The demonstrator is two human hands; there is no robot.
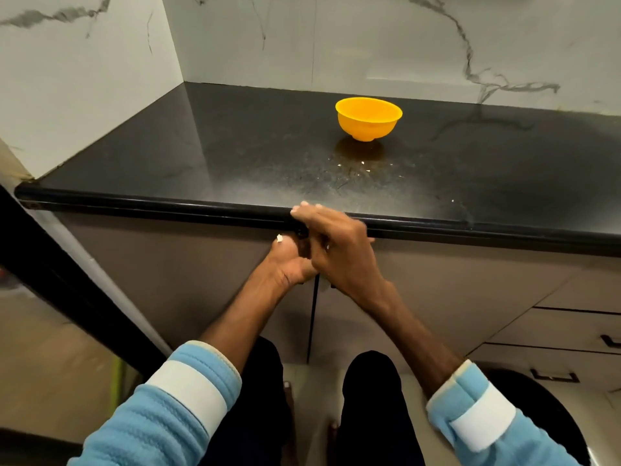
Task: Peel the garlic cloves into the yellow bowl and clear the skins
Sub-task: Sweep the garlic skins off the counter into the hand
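The yellow bowl [368, 118] stands upright on the black countertop [235, 156], towards the back; its contents are hidden from this angle. A few tiny pale garlic skin flecks [363, 163] lie on the counter in front of it. My right hand [331, 245] reaches over the counter's front edge, its fingertips resting flat on the rim. My left hand [289, 264] sits just below that edge, palm up and cupped, partly covered by the right hand. A small white skin piece [279, 237] lies at its thumb.
Marble-patterned walls close the counter at the back and left. Below the counter are cabinet doors [201, 280] and, to the right, drawers with dark handles [554, 376]. My legs and feet are near the floor below.
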